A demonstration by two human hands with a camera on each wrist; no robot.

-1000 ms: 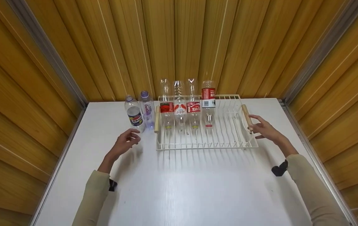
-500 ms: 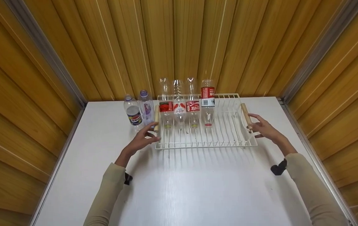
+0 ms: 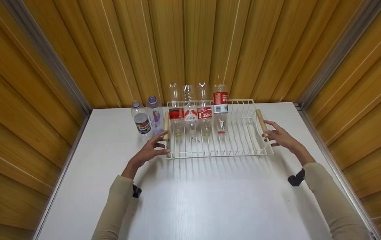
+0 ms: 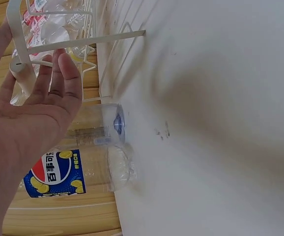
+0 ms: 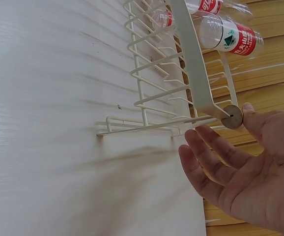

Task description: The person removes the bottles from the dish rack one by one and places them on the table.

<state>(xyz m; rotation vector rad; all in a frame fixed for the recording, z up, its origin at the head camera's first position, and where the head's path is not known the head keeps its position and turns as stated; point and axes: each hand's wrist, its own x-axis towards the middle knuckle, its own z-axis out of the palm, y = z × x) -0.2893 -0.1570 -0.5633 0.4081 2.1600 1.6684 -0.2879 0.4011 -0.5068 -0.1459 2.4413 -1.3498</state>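
Observation:
A white wire dish rack point(image 3: 217, 155) with two wooden handles stands on a white table. My left hand point(image 3: 147, 151) is at the left handle point(image 3: 166, 125), its fingers bent on one side of the handle in the left wrist view. At the right handle point(image 3: 261, 120), my right hand point(image 3: 282, 138) holds lightly near the handle's front end, with several fingers loosely bent below it in the right wrist view. Several clear plastic bottles stand neck down in the rack, among them a red-and-white-labelled bottle point(image 3: 220, 103).
Left of the rack, close to my left hand, stand a blue-labelled Pepsi bottle point(image 4: 56, 172) and a purple-tinted bottle point(image 3: 156, 115). Yellow wood-look panels point(image 3: 200, 40) rise behind the table point(image 3: 210, 196) and along both sides.
My left hand has moved right from beside the two standing bottles to the rack's left handle. The right hand stays at the right handle, and the rack stays in place.

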